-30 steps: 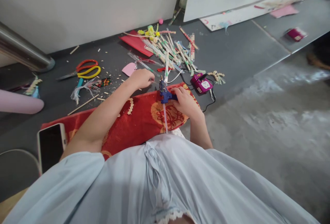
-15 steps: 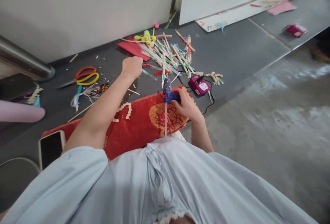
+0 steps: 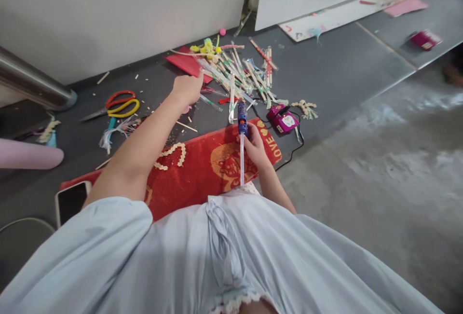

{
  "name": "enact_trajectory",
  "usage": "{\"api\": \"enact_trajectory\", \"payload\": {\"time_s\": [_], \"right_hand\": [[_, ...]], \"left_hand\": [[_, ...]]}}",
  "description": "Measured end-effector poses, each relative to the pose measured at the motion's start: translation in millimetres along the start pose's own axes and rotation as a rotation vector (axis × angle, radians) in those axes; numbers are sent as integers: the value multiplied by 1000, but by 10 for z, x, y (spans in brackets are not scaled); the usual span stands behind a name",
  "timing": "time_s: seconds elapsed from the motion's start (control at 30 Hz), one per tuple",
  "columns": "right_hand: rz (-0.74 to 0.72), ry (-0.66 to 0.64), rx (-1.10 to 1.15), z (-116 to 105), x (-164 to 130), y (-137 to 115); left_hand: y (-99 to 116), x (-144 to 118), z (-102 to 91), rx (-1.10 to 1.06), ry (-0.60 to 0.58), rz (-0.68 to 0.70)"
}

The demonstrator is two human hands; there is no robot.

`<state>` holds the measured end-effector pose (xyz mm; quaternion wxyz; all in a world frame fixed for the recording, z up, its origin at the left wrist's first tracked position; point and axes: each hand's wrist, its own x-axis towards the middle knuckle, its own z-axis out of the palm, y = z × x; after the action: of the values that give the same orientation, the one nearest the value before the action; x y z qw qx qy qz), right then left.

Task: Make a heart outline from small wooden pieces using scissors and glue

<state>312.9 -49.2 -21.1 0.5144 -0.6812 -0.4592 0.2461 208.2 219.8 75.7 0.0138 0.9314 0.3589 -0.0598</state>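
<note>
My right hand (image 3: 256, 146) is wrapped round the handle of a blue hot glue gun (image 3: 242, 117), held upright over the red towel (image 3: 202, 174). A long translucent glue stick (image 3: 242, 159) sticks out of its back end toward my body. My left hand (image 3: 188, 88) reaches forward beside the heap of paper-wrapped chopsticks (image 3: 238, 70), its fingers curled together. What they hold, if anything, is hidden; a bit of pink shows just below the hand. A wavy string of pale wooden pieces (image 3: 177, 155) lies on the towel near my left forearm.
Orange-and-yellow-handled scissors (image 3: 123, 104) lie at the left, with small wood scraps around. A phone (image 3: 72, 201) rests near my left elbow. A purple box (image 3: 283, 118) with a black cord sits right of the glue gun. A metal post (image 3: 36, 82) stands at far left.
The glue gun in my right hand has turned and shifted slightly right. My left hand has changed its finger pose, staying near the chopsticks. The view has shifted a little.
</note>
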Motion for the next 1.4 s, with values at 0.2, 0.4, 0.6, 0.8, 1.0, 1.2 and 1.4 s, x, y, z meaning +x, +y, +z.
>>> {"api": "enact_trajectory", "payload": {"time_s": [0.2,0.4,0.6,0.8,1.0,1.2,1.4], "right_hand": [[1,64,67,17,138,-27],[-12,31,45,-6,186,23],[9,-3,39,4,151,22],[4,-9,-25,-17,130,-49],[-19,-44,-15,-37,161,-9],[-72,-88,-120,-13,322,90],[-78,-117,-112,55,490,170]], "left_hand": [[-61,-368,-226,-111,121,4],[-265,-1260,-461,2,83,-56],[-555,-2304,-220,-15,-211,-237],[-587,-2840,353,-174,-209,-423],[-514,-2888,572,-276,-61,-545],[-521,-2832,573,-212,-36,-534],[-498,-2791,508,-149,-52,-540]]}}
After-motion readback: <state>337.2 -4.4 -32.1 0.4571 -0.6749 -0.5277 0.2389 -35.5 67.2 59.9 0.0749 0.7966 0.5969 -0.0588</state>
